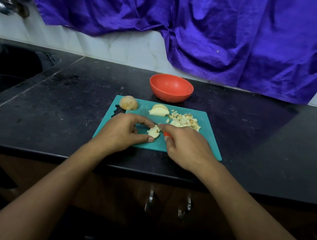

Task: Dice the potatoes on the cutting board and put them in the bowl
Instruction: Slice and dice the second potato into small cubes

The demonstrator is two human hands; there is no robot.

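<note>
Two hands over a teal plastic cutting board [207,137]: the left hand [127,131] pinches pale potato slices [153,132]; the right hand [188,148] grips a red-handled knife [167,134]; the round red bowl [170,96] stands just behind on the black counter [58,111].

A black speckled countertop [59,99] carries a teal cutting board [206,135], lying flat right under the spot where the left hand [122,134] pinches a potato piece [153,132] and the right hand [187,149] grips a knife [167,134]. A red-orange bowl [171,88] stands on the counter beyond that grip, just past the board's far edge.
</note>
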